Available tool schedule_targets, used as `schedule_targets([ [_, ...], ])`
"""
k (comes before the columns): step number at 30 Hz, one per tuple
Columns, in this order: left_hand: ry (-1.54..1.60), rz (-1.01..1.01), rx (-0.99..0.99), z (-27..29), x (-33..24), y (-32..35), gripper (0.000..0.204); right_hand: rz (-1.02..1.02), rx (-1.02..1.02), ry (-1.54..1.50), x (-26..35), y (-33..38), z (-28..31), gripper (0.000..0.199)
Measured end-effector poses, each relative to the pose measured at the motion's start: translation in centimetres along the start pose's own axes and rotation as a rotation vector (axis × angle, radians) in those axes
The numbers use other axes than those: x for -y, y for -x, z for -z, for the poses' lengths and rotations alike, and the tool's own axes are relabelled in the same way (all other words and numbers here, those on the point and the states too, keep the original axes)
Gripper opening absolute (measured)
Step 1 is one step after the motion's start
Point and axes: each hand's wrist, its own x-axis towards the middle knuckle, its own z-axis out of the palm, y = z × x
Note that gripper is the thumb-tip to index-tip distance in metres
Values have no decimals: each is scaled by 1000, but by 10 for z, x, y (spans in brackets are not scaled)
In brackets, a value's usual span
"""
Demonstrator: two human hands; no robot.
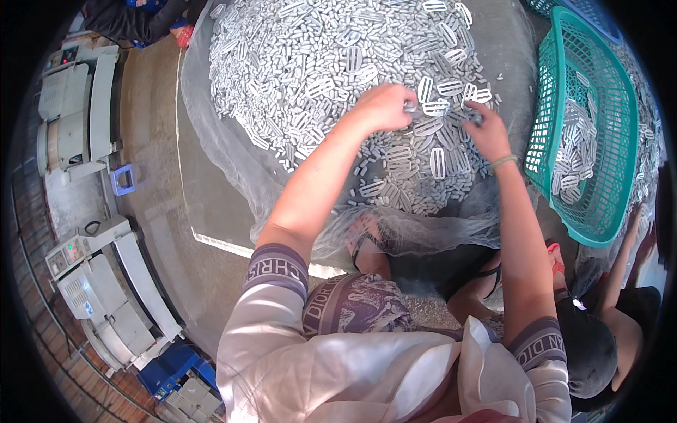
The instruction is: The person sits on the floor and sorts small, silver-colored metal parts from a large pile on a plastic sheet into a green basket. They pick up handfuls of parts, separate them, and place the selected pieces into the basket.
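Observation:
A wide heap of small grey pellets (282, 77) lies on a sheet of thin netting (243, 187), with flat silver slotted buckles scattered through it. My left hand (384, 107) is closed over the heap, its fingertips pressed together by a slotted buckle (435, 108); what it pinches is too small to name. My right hand (488, 132) is at the heap's right side, thumb and fingers curled round something greyish that I cannot make out. Between and below my hands lie several more buckles, among them an upright oval one (437, 163).
A green plastic basket (620, 162) stands to the right with buckles inside. Another person's arm (624, 257) and dark cap (589, 345) are at the lower right. Grey machines (116, 296) line the left, near a small blue stool (123, 180). Someone in dark clothing sits at the top left.

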Motion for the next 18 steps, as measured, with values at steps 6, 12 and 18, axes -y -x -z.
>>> schedule_targets([
  [6,463,39,-97,-3,13,-39,32,123,-70,465,12,10,-18,36],
  [12,167,90,-277,-13,22,-60,50,-189,106,77,-6,0,-6,24],
  [18,-184,248,-265,-18,-37,-48,83,-87,-58,-92,4,10,-36,30],
])
